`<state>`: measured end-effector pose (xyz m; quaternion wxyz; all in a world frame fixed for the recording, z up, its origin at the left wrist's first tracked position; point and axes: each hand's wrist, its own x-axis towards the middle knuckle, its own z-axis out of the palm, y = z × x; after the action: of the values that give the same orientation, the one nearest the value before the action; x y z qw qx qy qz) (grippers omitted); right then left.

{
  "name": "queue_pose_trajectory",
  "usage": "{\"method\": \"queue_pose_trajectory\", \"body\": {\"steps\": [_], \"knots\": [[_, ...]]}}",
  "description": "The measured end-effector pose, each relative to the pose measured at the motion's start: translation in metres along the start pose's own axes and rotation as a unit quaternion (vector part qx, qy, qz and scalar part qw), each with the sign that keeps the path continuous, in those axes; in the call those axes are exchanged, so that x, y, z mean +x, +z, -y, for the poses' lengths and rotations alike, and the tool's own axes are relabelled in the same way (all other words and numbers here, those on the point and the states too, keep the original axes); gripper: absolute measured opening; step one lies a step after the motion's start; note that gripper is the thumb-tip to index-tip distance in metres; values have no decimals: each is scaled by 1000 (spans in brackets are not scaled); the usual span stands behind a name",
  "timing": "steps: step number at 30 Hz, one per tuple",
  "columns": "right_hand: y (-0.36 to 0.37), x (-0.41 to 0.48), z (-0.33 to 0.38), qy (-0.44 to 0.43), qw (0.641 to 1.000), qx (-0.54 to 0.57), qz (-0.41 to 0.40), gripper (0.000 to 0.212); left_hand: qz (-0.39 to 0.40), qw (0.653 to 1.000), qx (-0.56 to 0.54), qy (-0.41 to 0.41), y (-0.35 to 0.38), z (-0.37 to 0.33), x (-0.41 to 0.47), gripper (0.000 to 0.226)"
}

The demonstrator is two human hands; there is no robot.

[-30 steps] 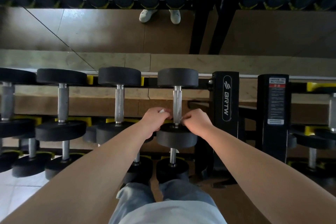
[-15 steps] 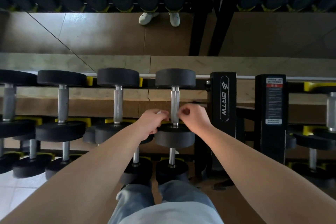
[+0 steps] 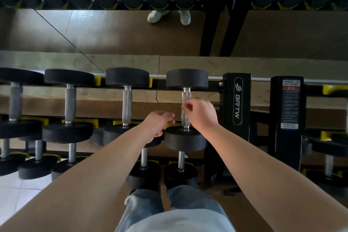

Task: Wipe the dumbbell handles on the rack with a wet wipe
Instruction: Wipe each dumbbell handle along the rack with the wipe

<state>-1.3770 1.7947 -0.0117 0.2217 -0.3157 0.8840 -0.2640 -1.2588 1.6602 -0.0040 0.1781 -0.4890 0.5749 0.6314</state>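
1. Mirror wall (image 3: 113,34) runs along the back. In it we see reflected rows of dumbbells and two white shoes.
2. Floor: brown boards (image 3: 105,107) behind the rack, white tile (image 3: 11,190) at lower left.
3. Black rack (image 3: 236,100) with yellow cradles (image 3: 97,81). One upright is marked "BRTW", and a labelled upright (image 3: 290,107) stands just right of it.
4. Top tier: round black dumbbells (image 3: 69,79) lie side by side, front to back. More sit on the tiers below.
5. Task dumbbell (image 3: 187,79) is last in the top row, just left of the BRTW upright. Its steel handle (image 3: 186,121) points toward us.
6. Both bare forearms reach in from the bottom corners and converge on that handle.
7. Right hand (image 3: 202,114) is at the handle's middle. Its fingers (image 3: 188,102) are curled, thumb and forefinger pinching the handle. We cannot tell if any wipe lies under them.
8. Left hand (image 3: 156,126) is just left of the handle's near end, not touching it. Its curled fingers (image 3: 168,117) pinch a small pale scrap, the wet wipe (image 3: 166,114).
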Motion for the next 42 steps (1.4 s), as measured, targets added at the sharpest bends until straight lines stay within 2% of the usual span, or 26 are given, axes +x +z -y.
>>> {"method": "queue_pose_trajectory", "body": {"steps": [3, 5, 7, 11, 13, 14, 16, 18, 20, 22, 25, 27, 29, 32, 34, 36, 40, 42], "knots": [[-5, -14, -4, -40, 984, -87, 153, 16, -1, 1000, 7, 3, 0, 2, 1, 13], [-6, -11, -3, -62, 972, -128, 187, 16, -3, 1000, 17, -5, 2, 4, 2, 14], [-6, -2, 0, -77, 978, -126, 148, 15, -6, 999, 29, -21, 3, 4, 2, 16], [-14, 19, 3, -52, 995, -64, -60, 18, -1, 999, 19, -37, 2, 2, 1, 13], [-12, 18, 0, -48, 995, -47, -76, 22, -5, 999, 22, -37, 0, 4, 0, 12], [-10, 13, -2, -59, 996, -46, -50, 20, -6, 999, 24, -37, -2, 5, 0, 11], [-8, 0, -3, -99, 990, -77, 67, 16, 2, 999, 26, -30, -2, 5, 1, 13], [-9, -8, -5, -141, 966, -123, 175, 18, 7, 999, 31, -24, -1, 4, 0, 19], [-11, -2, -4, -168, 947, -181, 206, 21, 10, 999, 35, -25, 1, 2, -1, 21], [-8, 11, -1, -183, 944, -217, 169, 20, 8, 999, 41, -33, 2, 0, -3, 20], [-10, 30, 7, -119, 980, -152, 40, 16, 7, 999, 28, -40, 3, -2, -1, 11], [-11, 36, 10, -85, 989, -124, 4, 20, 7, 999, 32, -36, 3, -2, -1, 9], [-8, 31, 11, -71, 986, -136, 58, 21, 9, 999, 40, -34, 2, -1, 0, 13], [2, 10, 12, -48, 957, -191, 214, 21, 10, 998, 54, -35, 2, -1, 0, 19], [2, 1, 10, -52, 944, -207, 250, 22, 10, 998, 59, -37, 3, -3, 0, 20], [-3, 1, 8, -64, 951, -199, 227, 22, 10, 997, 65, -31, 4, -5, 0, 20], [-17, 16, 7, -57, 995, -74, 39, 20, 12, 998, 47, -32, 2, -8, 5, 15], [-20, 19, 4, -20, 1000, -22, 9, 14, 12, 998, 46, -34, 3, -7, 5, 15]]}}
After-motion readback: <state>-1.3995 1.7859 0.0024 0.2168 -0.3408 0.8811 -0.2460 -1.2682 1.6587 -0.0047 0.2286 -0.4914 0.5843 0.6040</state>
